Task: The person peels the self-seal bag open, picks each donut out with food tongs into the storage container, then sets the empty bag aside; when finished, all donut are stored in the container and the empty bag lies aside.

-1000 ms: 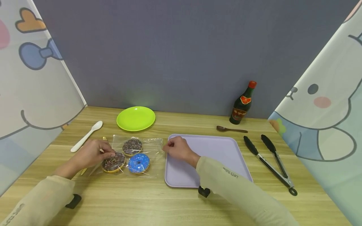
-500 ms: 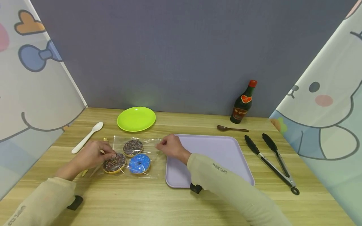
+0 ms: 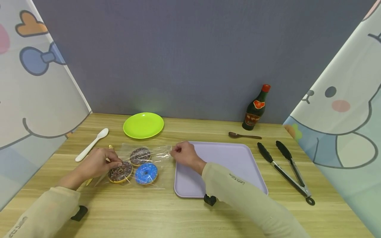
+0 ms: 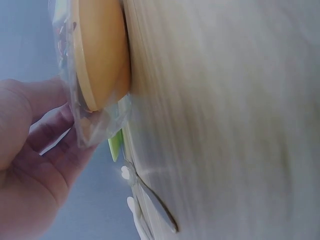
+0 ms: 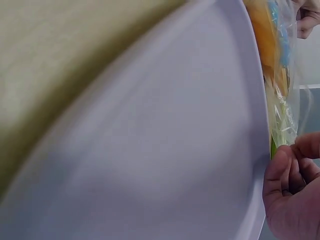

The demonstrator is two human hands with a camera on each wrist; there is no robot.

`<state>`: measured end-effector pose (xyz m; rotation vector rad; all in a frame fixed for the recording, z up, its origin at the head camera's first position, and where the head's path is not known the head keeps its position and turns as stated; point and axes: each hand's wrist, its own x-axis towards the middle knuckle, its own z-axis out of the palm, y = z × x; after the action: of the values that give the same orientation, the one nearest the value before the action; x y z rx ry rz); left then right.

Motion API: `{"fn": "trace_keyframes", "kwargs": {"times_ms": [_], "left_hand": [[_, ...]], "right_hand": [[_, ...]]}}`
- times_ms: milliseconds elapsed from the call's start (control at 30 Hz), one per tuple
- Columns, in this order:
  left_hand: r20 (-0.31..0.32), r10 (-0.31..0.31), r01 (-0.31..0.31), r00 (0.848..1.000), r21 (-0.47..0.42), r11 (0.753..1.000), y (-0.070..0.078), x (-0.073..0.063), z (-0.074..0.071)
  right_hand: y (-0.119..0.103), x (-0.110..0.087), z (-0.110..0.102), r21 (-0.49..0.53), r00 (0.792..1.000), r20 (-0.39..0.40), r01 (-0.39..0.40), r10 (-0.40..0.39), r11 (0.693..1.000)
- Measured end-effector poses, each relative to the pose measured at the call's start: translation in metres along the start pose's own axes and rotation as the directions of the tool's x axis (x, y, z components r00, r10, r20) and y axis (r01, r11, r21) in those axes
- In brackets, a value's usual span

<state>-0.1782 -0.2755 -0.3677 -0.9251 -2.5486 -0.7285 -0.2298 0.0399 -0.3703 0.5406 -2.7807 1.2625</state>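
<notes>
Yellow utensil point(image 3: 89, 181): partly hidden behind left hand point(image 3: 98, 163).
Left hand: pinching clear bag point(image 3: 162, 152).
Clear bag: on table point(image 3: 134, 211), around three doughnuts point(image 3: 146, 173).
Right hand point(image 3: 185, 153): pinching bag's edge, grip discernible only in right wrist view.

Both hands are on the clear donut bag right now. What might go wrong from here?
The left hand and right hand pinch the clear bag from opposite sides; a hard pull might tear the film and spill the donuts. The right hand is right by the lilac tray, so a tug might nudge it. In the head view, the left hand hides part of a gold-coloured utensil, which it might knock.
</notes>
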Motion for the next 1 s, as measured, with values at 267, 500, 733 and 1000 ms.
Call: {"fn": "trace_keyframes", "kwargs": {"times_ms": [267,500,733,1000], "left_hand": [[0.006,-0.006,0.006,1.0,0.002,1.0,0.0,-0.001,0.0],[0.0,0.008,-0.008,1.0,0.007,1.0,0.0,0.0,0.001],[-0.007,0.01,-0.01,1.0,0.002,1.0,0.0,0.001,0.002],[-0.004,-0.044,0.043,0.999,-0.042,0.998,0.0,0.0,0.0]], "right_hand": [[0.003,-0.002,-0.004,0.033,0.998,-0.021,-0.054,0.055,0.998],[0.011,-0.005,-0.008,0.093,0.992,-0.04,-0.112,0.116,0.989],[0.018,-0.006,-0.01,0.05,0.996,-0.017,-0.091,0.092,0.995],[0.024,-0.011,-0.017,0.035,0.996,-0.017,0.085,-0.084,0.996]]}}
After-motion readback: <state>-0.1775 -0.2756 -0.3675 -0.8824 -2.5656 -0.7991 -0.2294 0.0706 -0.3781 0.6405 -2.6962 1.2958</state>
